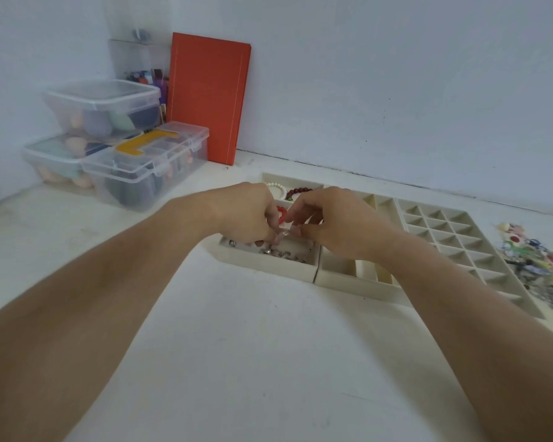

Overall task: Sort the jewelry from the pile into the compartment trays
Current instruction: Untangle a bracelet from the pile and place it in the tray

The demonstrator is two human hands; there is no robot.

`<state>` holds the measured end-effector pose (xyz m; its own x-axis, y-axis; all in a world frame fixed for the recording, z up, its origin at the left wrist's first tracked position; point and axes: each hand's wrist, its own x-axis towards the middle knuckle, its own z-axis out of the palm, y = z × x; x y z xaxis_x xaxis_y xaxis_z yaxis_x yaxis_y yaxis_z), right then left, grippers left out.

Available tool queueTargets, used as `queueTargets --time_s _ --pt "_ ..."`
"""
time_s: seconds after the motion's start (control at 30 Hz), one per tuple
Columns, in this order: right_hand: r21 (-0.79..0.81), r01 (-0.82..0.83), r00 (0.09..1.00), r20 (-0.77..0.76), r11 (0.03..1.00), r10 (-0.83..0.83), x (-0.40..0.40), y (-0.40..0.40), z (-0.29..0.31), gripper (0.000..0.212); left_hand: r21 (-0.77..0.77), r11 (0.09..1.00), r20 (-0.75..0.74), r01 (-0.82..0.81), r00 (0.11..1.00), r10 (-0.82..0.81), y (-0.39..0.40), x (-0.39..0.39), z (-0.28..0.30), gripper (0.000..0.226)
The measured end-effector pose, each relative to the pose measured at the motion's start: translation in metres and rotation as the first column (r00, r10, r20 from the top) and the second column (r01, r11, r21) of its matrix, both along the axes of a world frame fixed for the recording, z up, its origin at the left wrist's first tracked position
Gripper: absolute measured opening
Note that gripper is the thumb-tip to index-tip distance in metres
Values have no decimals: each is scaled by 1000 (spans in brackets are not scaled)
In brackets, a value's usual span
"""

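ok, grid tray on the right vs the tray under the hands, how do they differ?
The grid tray is split into many small cells; the left tray has a few large compartments. The grid tray's cells look empty, while the left tray holds small silver pieces, a white bead bracelet and a dark red one. Both are beige and sit on the white table.

A small silver piece point(284, 232) is pinched between both hands point(246, 215) point(332, 223) above the left tray point(268, 261). The jewelry pile point(537, 260) is seen at far right on the counter point(253, 346).

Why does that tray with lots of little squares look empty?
It is empty, as far as shows. The grid tray has bare beige cells, and the jewelry pile lies beside it on the table.
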<state>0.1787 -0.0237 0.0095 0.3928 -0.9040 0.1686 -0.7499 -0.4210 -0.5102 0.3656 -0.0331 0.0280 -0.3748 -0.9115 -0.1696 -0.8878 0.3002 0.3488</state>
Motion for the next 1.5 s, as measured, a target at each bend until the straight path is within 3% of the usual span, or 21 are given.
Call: queueTargets --time_s 0.13,0.37,0.67,0.97,1.23,1.33,1.5 --pt "-17 4 992 -123 1000 -6 1 4 1 19 11 1000 21 0 1000 0 0 -1 -2 10" --pt "-64 23 990 -138 998 -32 -3 4 8 21 -31 1000 9 3 1000 -3 1 -3 -4 13" --pt "-65 28 938 -342 997 -49 1 6 5 26 -71 997 17 -10 1000 11 -1 -7 -13 15" --pt "-48 14 939 -344 999 -30 2 8 7 28 -46 999 27 -15 1000 16 1 -5 -8 13" --pt "-65 4 944 -329 998 -25 5 11 9 26 -65 989 4 -133 991 134 -7 3 -4 18" --pt "-26 -16 931 -365 1000 6 9 14 6 27 -3 995 39 -104 994 104 -6 5 -4 12" --pt "-14 -1 912 -410 1000 -5 8 16 7 33 -32 998 55 -61 997 62 -3 2 -6 15"
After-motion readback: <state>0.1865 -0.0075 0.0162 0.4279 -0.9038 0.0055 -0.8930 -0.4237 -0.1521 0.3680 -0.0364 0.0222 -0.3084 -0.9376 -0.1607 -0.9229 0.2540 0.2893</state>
